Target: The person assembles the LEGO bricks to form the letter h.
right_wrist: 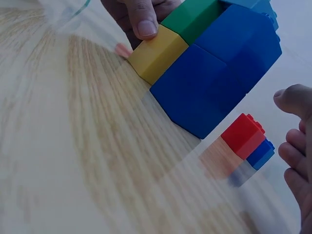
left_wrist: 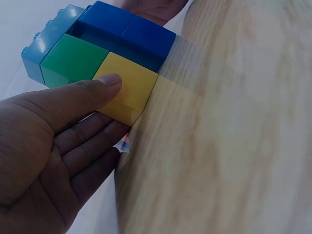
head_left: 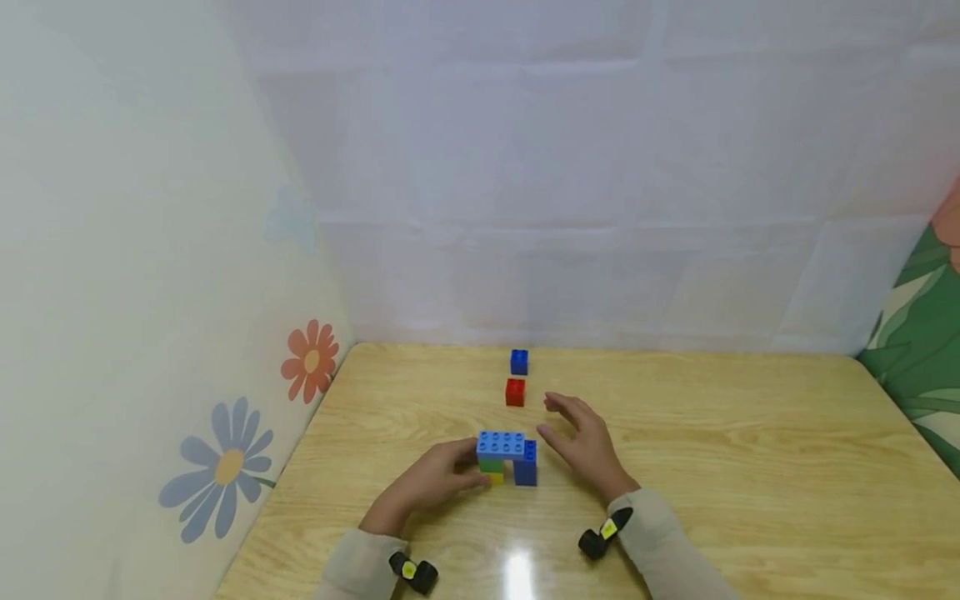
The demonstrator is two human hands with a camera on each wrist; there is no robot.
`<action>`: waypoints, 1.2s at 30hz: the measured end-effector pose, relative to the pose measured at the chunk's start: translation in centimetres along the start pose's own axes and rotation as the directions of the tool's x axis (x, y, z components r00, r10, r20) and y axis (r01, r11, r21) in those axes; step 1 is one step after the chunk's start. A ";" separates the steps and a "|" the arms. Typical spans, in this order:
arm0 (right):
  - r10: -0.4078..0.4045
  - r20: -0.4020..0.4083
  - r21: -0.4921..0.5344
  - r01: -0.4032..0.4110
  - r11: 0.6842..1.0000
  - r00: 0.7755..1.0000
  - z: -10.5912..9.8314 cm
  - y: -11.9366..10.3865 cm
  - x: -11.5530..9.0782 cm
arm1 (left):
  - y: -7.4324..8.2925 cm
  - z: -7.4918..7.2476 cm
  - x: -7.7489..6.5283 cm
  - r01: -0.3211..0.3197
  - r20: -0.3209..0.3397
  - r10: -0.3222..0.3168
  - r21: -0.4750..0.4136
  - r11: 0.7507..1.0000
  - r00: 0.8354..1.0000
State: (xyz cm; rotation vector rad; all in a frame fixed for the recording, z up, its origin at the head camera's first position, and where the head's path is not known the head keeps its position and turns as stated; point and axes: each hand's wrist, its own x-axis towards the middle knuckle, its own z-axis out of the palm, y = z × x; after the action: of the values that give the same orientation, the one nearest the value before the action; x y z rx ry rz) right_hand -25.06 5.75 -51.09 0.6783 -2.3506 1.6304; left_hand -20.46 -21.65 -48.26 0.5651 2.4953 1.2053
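A small arch of toy building bricks stands on the table. A light blue brick (head_left: 500, 442) lies across its top, over a green brick (head_left: 491, 465) on a yellow brick (left_wrist: 134, 80) at the left. Two stacked dark blue bricks (right_wrist: 200, 90) form the right side. With the thumb on the yellow brick's near face and fingers behind, my left hand (head_left: 431, 482) grips the arch's left leg. My right hand (head_left: 587, 446) is held just right of the arch, apart from it, its fingers relaxed and holding nothing.
Behind the arch sit a red brick (head_left: 515, 392) and, farther back, a small blue brick (head_left: 519, 362). The wooden table (head_left: 750, 467) meets a white cloth (head_left: 600, 208) at its back edge. A flowered panel (head_left: 150, 292) borders the left side.
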 end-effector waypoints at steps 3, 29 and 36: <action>0.035 0.007 0.029 -0.035 0.999 0.999 0.0 0.1 0.0 | 0.0 0.1 0.0 0.004 0.002 -0.004 -0.002 1.000 1.000; 0.056 0.013 -0.022 -0.056 0.998 0.998 1.0 1.4 1.4 | 0.0 0.1 0.2 -0.026 0.000 0.026 -0.021 0.999 1.000; 0.109 0.037 -0.006 -0.109 0.994 0.993 1.3 1.3 1.8 | -0.1 0.0 0.1 -0.005 0.007 0.005 -0.030 1.000 1.000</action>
State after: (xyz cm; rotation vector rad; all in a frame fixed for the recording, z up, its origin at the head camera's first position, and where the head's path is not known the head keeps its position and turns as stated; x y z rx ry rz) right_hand -27.11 4.51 -51.92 0.5942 -2.4567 1.6695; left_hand -20.58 -21.62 -48.37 0.5678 2.4672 1.2376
